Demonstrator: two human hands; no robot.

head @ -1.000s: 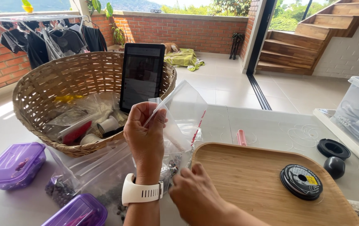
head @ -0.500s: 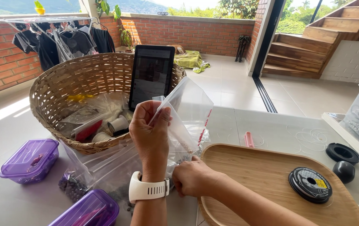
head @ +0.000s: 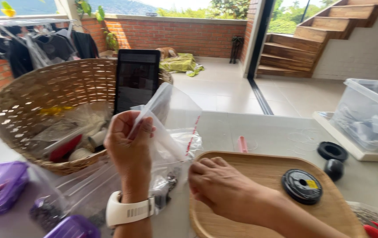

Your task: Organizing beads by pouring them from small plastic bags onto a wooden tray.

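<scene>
I note the left hand [head: 129, 145] pinching the clear bag [head: 171, 128] upright above the counter [head: 264, 132], right hand [head: 217, 185] gripping its lower edge beside the tray [head: 250, 169]; opening its mouth calls for a firmer pinch.

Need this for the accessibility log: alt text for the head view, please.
The left hand holds up a clear plastic bag while the right hand rests on the edge of a wooden tray bearing a black spool. A wicker basket and a dark tablet stand behind.
</scene>
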